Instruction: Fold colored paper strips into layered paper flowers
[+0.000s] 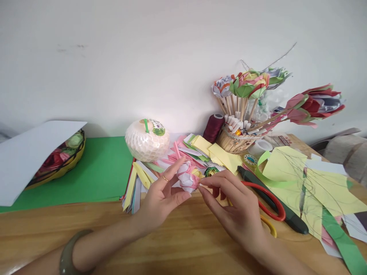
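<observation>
Both hands meet over the wooden table (177,240) around a small folded paper flower (187,176) in pink and white. My left hand (162,196), with a ring on one finger and a green bangle at the wrist, holds the flower between thumb and fingertips. My right hand (232,206) pinches the flower's right side with thumb and forefinger, its other fingers curled. Loose strips of pink, yellow and white paper (137,183) lie just behind the hands.
Red-handled scissors (269,202) and a dark glue gun (275,204) lie right of my hands among yellow and green sheets (318,183). Behind stand a basket of paper flowers on sticks (237,139), a maroon thread spool (213,128), a netted white coconut (146,140), green card (94,172) and a bowl (61,162).
</observation>
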Available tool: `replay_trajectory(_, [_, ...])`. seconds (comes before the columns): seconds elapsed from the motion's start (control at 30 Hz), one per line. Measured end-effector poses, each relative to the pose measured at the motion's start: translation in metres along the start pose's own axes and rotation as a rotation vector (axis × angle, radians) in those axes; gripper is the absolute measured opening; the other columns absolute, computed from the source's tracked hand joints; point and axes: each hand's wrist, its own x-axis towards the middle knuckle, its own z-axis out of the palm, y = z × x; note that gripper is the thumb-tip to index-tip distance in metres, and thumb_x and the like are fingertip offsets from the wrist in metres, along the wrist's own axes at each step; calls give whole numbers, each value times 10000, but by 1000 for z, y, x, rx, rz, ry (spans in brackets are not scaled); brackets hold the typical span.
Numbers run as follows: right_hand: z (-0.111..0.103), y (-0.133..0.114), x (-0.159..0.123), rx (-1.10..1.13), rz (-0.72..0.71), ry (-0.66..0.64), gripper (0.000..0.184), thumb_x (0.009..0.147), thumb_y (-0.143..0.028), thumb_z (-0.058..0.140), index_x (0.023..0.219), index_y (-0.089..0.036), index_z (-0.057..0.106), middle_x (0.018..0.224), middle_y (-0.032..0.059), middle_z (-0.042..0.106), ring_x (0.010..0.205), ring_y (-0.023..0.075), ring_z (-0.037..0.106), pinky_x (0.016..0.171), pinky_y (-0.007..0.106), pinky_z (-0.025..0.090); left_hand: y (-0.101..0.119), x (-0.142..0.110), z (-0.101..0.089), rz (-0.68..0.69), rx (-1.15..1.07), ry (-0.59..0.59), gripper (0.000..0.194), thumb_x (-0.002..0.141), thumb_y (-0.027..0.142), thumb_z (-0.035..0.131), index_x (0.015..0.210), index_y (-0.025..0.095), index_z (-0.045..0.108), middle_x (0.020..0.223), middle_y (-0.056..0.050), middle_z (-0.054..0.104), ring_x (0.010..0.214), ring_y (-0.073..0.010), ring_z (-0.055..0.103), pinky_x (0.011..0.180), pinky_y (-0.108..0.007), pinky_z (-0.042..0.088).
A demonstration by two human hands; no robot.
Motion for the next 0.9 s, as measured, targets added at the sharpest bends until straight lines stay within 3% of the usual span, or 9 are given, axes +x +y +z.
replay_trajectory(0.2, [0, 1, -1, 8, -12, -32, 102, 803, -110, 584, 868, -188, 601, 737, 14, 579, 552, 103, 511, 476, 219, 427, 1, 1, 3, 47, -111, 2, 657, 748, 101, 664, 1308, 330, 409, 1302, -16, 539, 1152, -198, 530, 963, -302, 436])
replay_trajectory(0.43, [-2, -1, 4, 125, 35, -133, 89, 817, -99, 554, 774, -176, 571, 712, 10, 548, 586, 107, 489, 503, 211, 417, 1, 1, 2, -17, -67, -25, 639, 753, 144, 667, 1316, 306, 413, 1357, -29, 485, 1239, -221, 437, 1008, -328, 394])
replay_trajectory(0.6, [-3, 1, 5, 76, 130, -169, 43, 806, -140, 585, 808, -184, 586, 678, -6, 536, 547, 106, 489, 489, 217, 402, -1, 1, -1, -48, -15, -9, 696, 731, 168, 689, 1338, 319, 383, 1391, -37, 438, 1260, -253, 404, 997, -361, 403])
replay_trajectory(0.9, [-4, 2, 4, 34, 41, -164, 82, 813, -144, 571, 736, -170, 585, 664, 2, 561, 512, 87, 486, 468, 205, 382, -2, 4, -1, -99, -6, -20, 741, 694, 203, 726, 1343, 299, 381, 1419, -54, 384, 1274, -277, 369, 991, -381, 393])
